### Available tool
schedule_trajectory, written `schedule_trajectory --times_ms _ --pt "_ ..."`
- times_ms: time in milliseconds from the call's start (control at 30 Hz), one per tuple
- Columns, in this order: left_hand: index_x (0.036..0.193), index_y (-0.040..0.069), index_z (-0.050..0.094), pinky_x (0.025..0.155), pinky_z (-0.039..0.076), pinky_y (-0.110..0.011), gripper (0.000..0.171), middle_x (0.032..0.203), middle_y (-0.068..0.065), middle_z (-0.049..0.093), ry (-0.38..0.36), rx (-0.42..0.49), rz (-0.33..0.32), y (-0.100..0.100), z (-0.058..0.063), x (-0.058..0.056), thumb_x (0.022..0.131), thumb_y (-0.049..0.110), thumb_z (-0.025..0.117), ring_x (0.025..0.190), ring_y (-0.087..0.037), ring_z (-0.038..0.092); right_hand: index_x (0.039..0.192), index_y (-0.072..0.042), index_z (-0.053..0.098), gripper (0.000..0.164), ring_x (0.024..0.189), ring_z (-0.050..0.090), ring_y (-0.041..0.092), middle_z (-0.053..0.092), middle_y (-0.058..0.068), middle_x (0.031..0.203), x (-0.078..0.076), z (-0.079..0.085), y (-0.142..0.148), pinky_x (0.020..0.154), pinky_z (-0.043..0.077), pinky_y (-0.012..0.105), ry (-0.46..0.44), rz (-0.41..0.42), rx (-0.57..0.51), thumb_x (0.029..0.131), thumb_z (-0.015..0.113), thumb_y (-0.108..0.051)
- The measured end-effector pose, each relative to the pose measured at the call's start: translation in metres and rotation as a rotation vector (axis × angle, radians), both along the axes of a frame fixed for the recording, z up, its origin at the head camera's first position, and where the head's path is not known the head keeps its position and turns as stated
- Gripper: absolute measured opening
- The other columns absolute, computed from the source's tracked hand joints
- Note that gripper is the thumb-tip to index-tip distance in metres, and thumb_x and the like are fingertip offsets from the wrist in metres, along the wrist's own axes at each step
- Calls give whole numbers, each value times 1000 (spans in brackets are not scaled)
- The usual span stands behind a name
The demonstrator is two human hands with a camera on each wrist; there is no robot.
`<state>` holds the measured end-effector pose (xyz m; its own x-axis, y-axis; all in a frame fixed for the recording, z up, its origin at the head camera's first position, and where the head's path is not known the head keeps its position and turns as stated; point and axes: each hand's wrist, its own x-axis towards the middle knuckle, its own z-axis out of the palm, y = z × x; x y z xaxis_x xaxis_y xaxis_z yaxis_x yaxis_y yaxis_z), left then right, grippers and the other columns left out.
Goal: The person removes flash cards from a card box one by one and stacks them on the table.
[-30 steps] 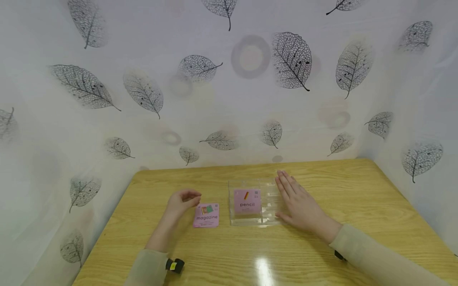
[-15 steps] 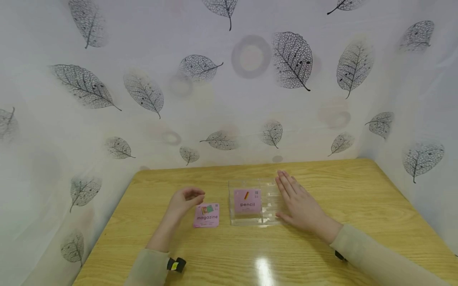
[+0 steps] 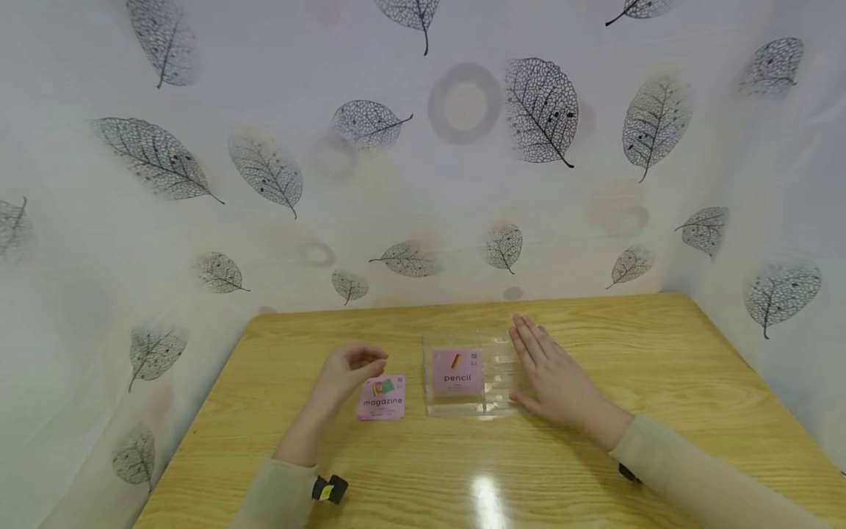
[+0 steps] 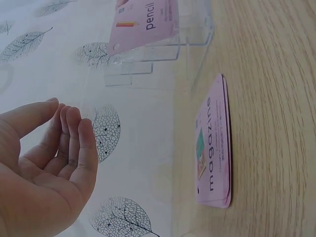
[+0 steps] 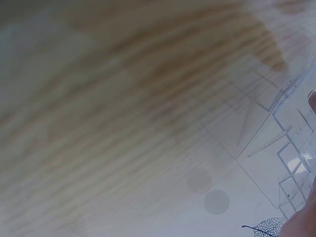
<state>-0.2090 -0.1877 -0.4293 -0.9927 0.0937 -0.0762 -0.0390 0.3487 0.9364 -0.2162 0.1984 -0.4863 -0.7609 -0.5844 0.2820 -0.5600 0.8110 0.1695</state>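
My left hand (image 3: 346, 373) hovers just behind and left of a small stack of pink cards (image 3: 382, 402), the top one printed "magazine". In the left wrist view the hand's thumb and fingers bend loosely toward each other with nothing between them. A clear plastic stepped stand (image 3: 456, 410) sits to the right of the stack. Leaning in its left section is a pink "pencil" card (image 3: 457, 371). My right hand (image 3: 560, 382) rests along the stand's right side, fingers straight. At the edge of the right wrist view, part of that hand (image 5: 300, 223) overlaps the stand.
The cards and stand are on a wood-grain table (image 3: 410, 477). Behind and on both sides hangs a white curtain (image 3: 456, 184) with a leaf print. A black strapped device (image 3: 330, 488) is at the left wrist.
My left hand has drifted slightly right and away from me, over the far edge of the "magazine" stack. The right hand, stand and cards stay in place.
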Motion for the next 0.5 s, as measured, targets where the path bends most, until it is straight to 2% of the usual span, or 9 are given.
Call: schedule_trajectory --times_ms 267,500 --pt "118 -1 72 97 63 -38 20 118 -21 75 2 -8 -18 6 0 -1 99 7 72 96 -10 69 163 11 21 116 163 18 45 12 30 175 0 0 1 134 23 53 2 3 2 91 72 -63" --pt "117 1 73 98 60 -40 18 121 -21 74 -11 -8 -38 13 1 -1 100 7 71 99 -11 70 163 11 21 116 162 20 45 13 30 175 0 -2 2 136 -4 40 24 18 -18 90 73 -63"
